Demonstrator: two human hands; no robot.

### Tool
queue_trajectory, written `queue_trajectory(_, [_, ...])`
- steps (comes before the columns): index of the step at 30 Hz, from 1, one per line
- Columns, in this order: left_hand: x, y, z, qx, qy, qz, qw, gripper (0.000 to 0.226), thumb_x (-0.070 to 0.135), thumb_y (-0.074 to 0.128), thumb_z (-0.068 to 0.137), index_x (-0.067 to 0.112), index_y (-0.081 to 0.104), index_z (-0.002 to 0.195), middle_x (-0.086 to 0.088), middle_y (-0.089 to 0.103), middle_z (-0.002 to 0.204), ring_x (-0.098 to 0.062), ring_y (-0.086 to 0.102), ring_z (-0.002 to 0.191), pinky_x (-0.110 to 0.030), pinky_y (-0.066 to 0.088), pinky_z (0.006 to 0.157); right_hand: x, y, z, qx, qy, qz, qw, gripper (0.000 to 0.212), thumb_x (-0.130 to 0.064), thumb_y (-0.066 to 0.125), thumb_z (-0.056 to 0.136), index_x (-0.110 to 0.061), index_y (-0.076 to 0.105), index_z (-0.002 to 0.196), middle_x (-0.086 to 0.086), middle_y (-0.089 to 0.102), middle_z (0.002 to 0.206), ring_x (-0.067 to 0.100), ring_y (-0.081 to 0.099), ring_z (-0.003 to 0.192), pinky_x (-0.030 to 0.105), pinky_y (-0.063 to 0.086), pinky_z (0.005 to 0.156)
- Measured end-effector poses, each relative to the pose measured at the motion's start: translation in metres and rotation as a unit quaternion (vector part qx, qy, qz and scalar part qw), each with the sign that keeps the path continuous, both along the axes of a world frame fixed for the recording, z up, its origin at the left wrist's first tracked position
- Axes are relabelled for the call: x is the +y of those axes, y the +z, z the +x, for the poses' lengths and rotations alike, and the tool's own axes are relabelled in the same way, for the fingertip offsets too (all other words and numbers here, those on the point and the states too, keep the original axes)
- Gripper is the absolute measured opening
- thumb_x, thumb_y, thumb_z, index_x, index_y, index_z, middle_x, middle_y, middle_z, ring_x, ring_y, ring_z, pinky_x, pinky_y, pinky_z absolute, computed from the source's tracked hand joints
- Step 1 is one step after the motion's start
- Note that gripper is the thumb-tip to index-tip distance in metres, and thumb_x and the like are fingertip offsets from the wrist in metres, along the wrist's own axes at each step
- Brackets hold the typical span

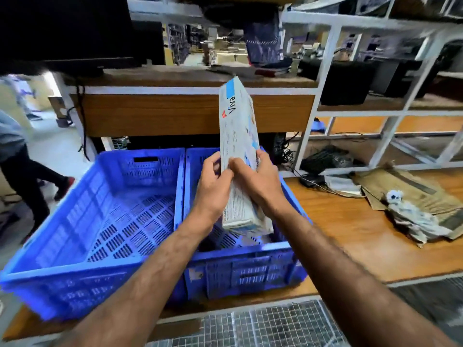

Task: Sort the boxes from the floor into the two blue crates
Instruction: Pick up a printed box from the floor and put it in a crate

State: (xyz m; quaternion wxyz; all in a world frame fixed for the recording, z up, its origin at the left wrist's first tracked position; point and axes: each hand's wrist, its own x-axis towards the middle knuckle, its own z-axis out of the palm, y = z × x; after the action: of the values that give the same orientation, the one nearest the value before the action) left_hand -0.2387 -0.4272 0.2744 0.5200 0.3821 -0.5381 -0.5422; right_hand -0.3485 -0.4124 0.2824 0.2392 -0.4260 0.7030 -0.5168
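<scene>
Shelving backs our wooden surface (350,221); we grip the box (238,136) upright with left hand (213,182) and right hand (258,177), over the right crate (250,266), likely to slot it inside.

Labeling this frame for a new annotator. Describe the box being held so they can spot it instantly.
Start at the two blue crates side by side on the wooden table; look above the right crate. Both hands, left hand and right hand, grip the lower part of a long, flat white box held up on end. It alone carries a light blue stripe and "Viva" lettering.
</scene>
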Motion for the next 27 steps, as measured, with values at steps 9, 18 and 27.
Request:
queue_trajectory(9, [-0.080, -0.062, -0.011, -0.198, -0.081, 0.162, 0.963, 0.052, -0.009, 0.057, 0.088, 0.027, 0.060, 0.126, 0.003, 0.079, 0.102, -0.008, 0.073, 0.091, -0.027, 0.061, 0.082, -0.054, -0.085, -0.036, 0.128, 0.077, 0.181, 0.972, 0.095, -0.068, 0.062, 0.081, -0.027, 0.024, 0.158, 0.020, 0.042, 0.135, 0.042, 0.042, 0.130, 0.045, 0.040, 0.104])
queue_trajectory(18, [-0.107, -0.092, -0.034, -0.398, -0.104, 0.251, 0.876, 0.031, -0.011, 0.043, 0.089, -0.006, 0.067, 0.108, -0.020, 0.057, 0.099, -0.026, 0.054, 0.086, -0.019, 0.038, 0.061, -0.080, -0.139, -0.048, 0.274, 0.148, 0.310, 0.899, 0.111, -0.079, 0.056, 0.083, -0.015, 0.012, 0.162, 0.023, 0.031, 0.144, 0.042, 0.038, 0.133, 0.050, 0.039, 0.106])
queue_trajectory(27, [-0.068, -0.070, -0.016, -0.590, 0.079, -0.231, 0.769, 0.061, 0.036, 0.043, 0.102, 0.008, 0.037, 0.156, -0.013, 0.030, 0.165, -0.028, 0.028, 0.153, -0.043, 0.020, 0.125, -0.080, -0.101, -0.056, 0.461, 0.187, 0.044, 0.866, 0.076, -0.047, 0.048, 0.098, -0.005, 0.027, 0.159, 0.030, 0.029, 0.158, 0.041, 0.033, 0.144, 0.045, 0.028, 0.116])
